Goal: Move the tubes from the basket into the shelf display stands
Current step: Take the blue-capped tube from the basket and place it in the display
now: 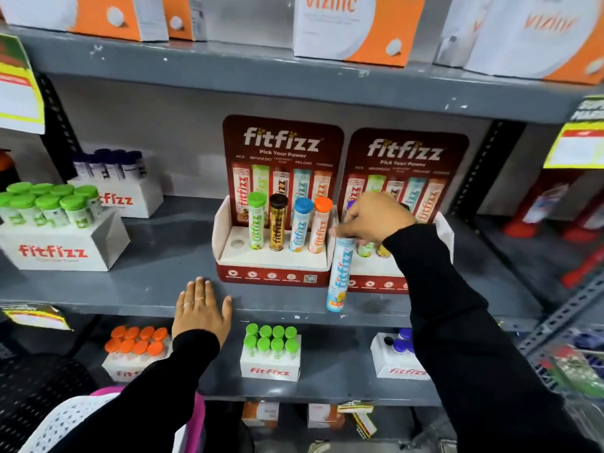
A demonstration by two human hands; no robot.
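Two red fitfizz display stands sit side by side on the middle shelf. The left stand (271,256) holds several upright tubes with green, black, blue and orange caps, and its leftmost hole is vacant. My right hand (376,220) grips a light-blue fitfizz tube (340,276) by its top; the tube hangs upright in front of the right stand (379,282), over the gap between the stands. My arm covers most of that stand. My left hand (201,308) lies flat, fingers apart, on the shelf's front edge. The basket is not clearly visible.
White fitfizz boxes of green-capped tubes (52,207) and dark-capped tubes (111,168) stand at the left of the shelf. The shelf below carries boxes with orange (137,344), green (271,344) and blue caps (402,344). Orange-and-white cartons (353,24) line the top shelf.
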